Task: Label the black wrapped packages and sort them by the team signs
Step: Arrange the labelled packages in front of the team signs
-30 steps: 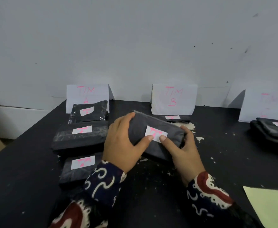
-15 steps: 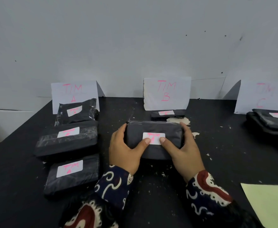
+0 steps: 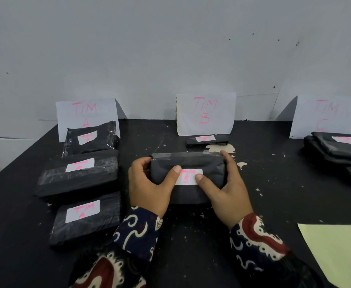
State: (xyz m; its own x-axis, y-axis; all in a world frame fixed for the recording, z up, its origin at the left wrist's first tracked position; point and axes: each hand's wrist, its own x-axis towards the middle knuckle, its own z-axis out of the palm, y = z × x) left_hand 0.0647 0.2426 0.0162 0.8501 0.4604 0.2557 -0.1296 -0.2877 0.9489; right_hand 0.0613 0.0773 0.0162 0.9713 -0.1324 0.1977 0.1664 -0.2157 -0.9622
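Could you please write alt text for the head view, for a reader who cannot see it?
Both hands, left hand and right hand, hold a black wrapped package labelled TIM B on a black table, thumbs pressing its label. Three labelled packages lie below the TIM A sign, one below the TIM B sign.

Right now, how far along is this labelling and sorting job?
Done: three labelled packages lie before the TIM A sign, one before the TIM B sign, and a stack by the TIM C sign. In hand: the left hand and right hand hold a package, thumbs on its TIM B label. Left: releasing it there. No unlabelled packages are in view.
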